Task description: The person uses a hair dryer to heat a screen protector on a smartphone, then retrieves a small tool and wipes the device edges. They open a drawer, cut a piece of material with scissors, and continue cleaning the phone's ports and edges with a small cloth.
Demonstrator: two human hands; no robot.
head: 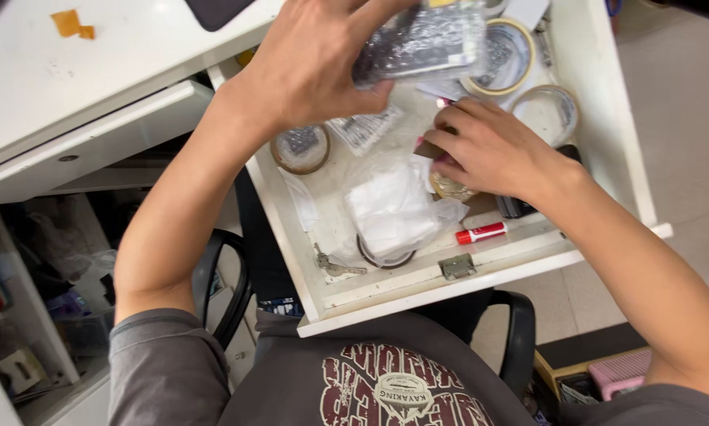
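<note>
The left hand (311, 67) is closing its grip around a flat packet in shiny bubble wrap (419, 41), lifting it above the open white drawer (449, 276); the packet's top edge is cut off by the frame. The right hand (492, 150) is reaching down into the drawer, fingers narrowly pinching a small dark and pink item (432, 150) that is mostly hidden. Around it are lying tape rolls (301, 150), a crumpled white plastic bag (390, 209), a red marker (481, 233) and keys (335, 267). The white bench (94, 71) is sitting to the left.
</note>
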